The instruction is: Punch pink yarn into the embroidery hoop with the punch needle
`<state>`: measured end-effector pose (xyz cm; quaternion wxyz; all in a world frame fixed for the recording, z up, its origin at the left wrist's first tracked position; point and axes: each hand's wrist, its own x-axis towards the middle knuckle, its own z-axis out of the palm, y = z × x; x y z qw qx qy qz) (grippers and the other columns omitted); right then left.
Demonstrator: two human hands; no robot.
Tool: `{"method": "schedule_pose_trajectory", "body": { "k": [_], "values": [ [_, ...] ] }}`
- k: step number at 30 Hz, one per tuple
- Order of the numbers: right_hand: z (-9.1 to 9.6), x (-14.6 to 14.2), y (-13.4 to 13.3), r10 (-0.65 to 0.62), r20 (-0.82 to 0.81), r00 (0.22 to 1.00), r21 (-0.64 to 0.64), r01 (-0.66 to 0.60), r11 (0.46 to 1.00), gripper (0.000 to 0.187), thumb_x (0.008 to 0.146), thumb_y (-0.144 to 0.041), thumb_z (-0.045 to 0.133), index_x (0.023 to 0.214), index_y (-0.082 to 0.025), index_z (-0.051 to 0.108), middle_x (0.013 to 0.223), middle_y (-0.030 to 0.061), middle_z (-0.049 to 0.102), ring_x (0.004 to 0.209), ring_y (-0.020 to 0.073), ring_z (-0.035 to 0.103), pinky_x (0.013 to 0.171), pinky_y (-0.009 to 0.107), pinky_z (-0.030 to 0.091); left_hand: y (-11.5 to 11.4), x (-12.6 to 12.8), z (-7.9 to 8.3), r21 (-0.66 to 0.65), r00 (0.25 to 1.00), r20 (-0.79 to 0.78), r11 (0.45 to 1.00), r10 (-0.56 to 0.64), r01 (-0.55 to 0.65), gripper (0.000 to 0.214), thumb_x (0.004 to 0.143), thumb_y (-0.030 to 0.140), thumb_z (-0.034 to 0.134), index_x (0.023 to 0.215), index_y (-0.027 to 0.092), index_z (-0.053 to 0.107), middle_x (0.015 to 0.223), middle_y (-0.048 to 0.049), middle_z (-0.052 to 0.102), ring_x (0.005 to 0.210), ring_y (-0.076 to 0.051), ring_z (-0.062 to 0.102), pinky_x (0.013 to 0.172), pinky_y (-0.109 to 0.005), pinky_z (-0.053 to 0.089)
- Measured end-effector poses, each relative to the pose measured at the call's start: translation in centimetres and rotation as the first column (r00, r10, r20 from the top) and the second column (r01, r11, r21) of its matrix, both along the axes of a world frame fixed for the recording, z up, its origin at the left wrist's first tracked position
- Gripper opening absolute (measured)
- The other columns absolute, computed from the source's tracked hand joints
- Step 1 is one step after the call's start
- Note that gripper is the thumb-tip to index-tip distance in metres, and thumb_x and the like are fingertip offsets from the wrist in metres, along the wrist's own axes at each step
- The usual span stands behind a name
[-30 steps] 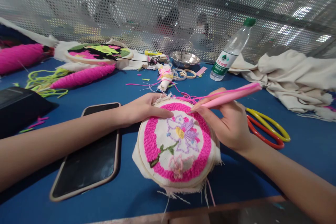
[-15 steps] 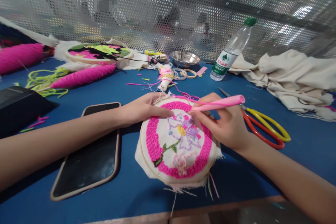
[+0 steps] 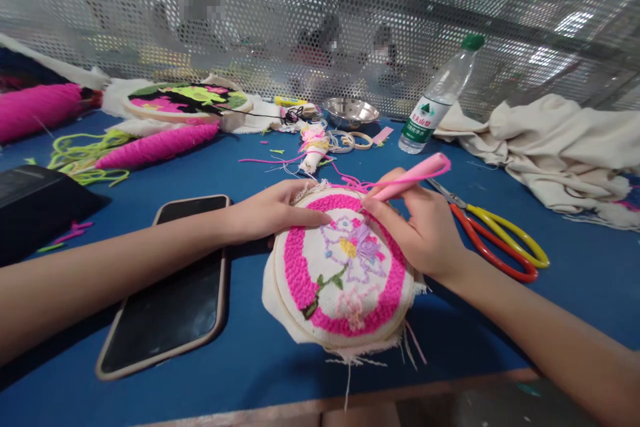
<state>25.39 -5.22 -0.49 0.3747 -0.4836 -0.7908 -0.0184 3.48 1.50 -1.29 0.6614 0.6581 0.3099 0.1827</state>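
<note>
My left hand [image 3: 273, 212] grips the far left rim of a round embroidery hoop [image 3: 345, 267], thumb on the cloth and fingers out of sight beneath. White cloth fills the hoop, with a looped bright pink ring around purple and pale pink flowers and a green stem. In my right hand [image 3: 425, 223] is a pink punch needle [image 3: 415, 175], pinched between thumb and fingers. Its tip meets the cloth near the upper right of the ring, mostly hidden by my fingers. Pink yarn [image 3: 357, 183] runs from the tool's back end past the hoop's far edge.
Scissors [image 3: 500, 233] lie right of my right hand. A phone [image 3: 170, 307] rests under my left forearm. Farther back are a water bottle [image 3: 440, 100], a steel bowl [image 3: 351, 112], pink yarn cones [image 3: 160, 145], another hoop [image 3: 187, 101] and crumpled cloth [image 3: 550, 140]. Perforated metal stands behind.
The punch needle has swung more upright, its back end shifting left and up. The hoop has turned slightly and moved a little right. My left hand keeps its hold.
</note>
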Motion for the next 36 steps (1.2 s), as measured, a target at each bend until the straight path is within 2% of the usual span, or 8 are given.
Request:
{"method": "schedule_pose_trajectory", "body": {
  "k": [6,13,22,26,28,31,34,36],
  "values": [
    [0.1,0.2,0.0,0.0,-0.111,0.994,0.014,0.002,1.0,0.017,0.09,-0.035,0.055,0.084,-0.019,0.058,0.076,0.0024,0.069,0.071,0.018,0.067,0.064,0.029,0.05,0.1,0.1,-0.1,-0.023,1.0,-0.024,1.0,0.007,-0.008,0.031,0.074,0.033,0.073,0.099,0.018,0.061,0.087,-0.0059,0.072,0.086,-0.026,0.071,0.074,-0.035,0.057],
    [0.3,0.3,-0.2,-0.008,-0.086,0.996,0.042,0.012,0.999,0.018,0.091,-0.033,0.053,0.083,-0.018,0.057,0.076,0.0027,0.069,0.065,0.0157,0.067,0.057,0.026,0.049,0.2,0.0,-0.1,-0.029,1.0,-0.015,1.0,0.001,-0.001,0.036,0.074,0.035,0.074,0.103,0.018,0.061,0.084,-0.0052,0.072,0.085,-0.026,0.071,0.075,-0.037,0.058],
    [0.4,0.3,-0.3,0.008,-0.086,0.996,0.049,-0.003,0.999,0.017,0.091,-0.032,0.053,0.081,-0.019,0.059,0.086,0.0033,0.069,0.064,0.0136,0.066,0.056,0.025,0.049,0.1,0.0,0.0,-0.024,0.999,-0.026,1.0,0.019,-0.019,0.041,0.068,0.033,0.078,0.103,0.018,0.064,0.08,-0.0058,0.074,0.077,-0.025,0.072,0.067,-0.033,0.059],
    [0.2,0.4,-0.1,0.022,-0.089,0.996,0.043,-0.019,0.999,0.014,0.088,-0.031,0.058,0.08,-0.02,0.058,0.084,0.0024,0.068,0.068,0.0149,0.064,0.062,0.027,0.05,0.2,0.1,-0.1,-0.013,0.999,-0.031,1.0,0.022,-0.023,0.04,0.069,0.033,0.076,0.104,0.018,0.063,0.079,-0.0057,0.073,0.078,-0.026,0.072,0.068,-0.033,0.059],
    [-0.1,0.6,0.2,0.072,-0.063,0.995,0.046,-0.07,0.997,0.012,0.087,-0.03,0.061,0.079,-0.021,0.059,0.084,0.0021,0.066,0.075,0.0166,0.064,0.068,0.029,0.051,0.1,0.1,0.0,-0.002,0.999,-0.03,1.0,0.029,-0.029,0.04,0.07,0.033,0.076,0.104,0.018,0.063,0.079,-0.0058,0.073,0.079,-0.026,0.072,0.068,-0.033,0.059],
    [-0.3,0.7,0.7,0.126,0.089,0.988,0.033,-0.13,0.991,0.007,0.086,-0.028,0.063,0.083,-0.021,0.062,0.089,0.0036,0.065,0.085,0.0195,0.061,0.075,0.033,0.05,0.0,0.1,0.2,0.03,0.999,-0.013,0.999,0.044,-0.044,0.039,0.069,0.031,0.076,0.103,0.018,0.063,0.083,-0.0057,0.074,0.082,-0.026,0.071,0.07,-0.032,0.059],
    [-0.4,0.6,1.0,0.109,0.239,0.965,0.001,-0.112,0.994,0.004,0.087,-0.025,0.062,0.086,-0.021,0.062,0.092,0.0048,0.065,0.089,0.0212,0.058,0.077,0.035,0.048,-0.1,0.0,0.4,0.076,0.999,-0.016,0.996,0.049,-0.048,0.038,0.069,0.031,0.076,0.103,0.018,0.063,0.081,-0.0049,0.073,0.084,-0.025,0.071,0.07,-0.031,0.058],
    [-0.3,0.5,0.9,0.088,0.234,0.968,0.012,-0.093,0.996,0.005,0.087,-0.026,0.062,0.086,-0.021,0.062,0.093,0.005,0.067,0.089,0.0218,0.059,0.078,0.036,0.048,-0.2,-0.1,0.5,0.094,0.998,-0.025,0.994,0.049,-0.046,0.038,0.07,0.031,0.075,0.104,0.018,0.063,0.078,-0.0044,0.073,0.083,-0.025,0.071,0.069,-0.03,0.058]
  ]
}}
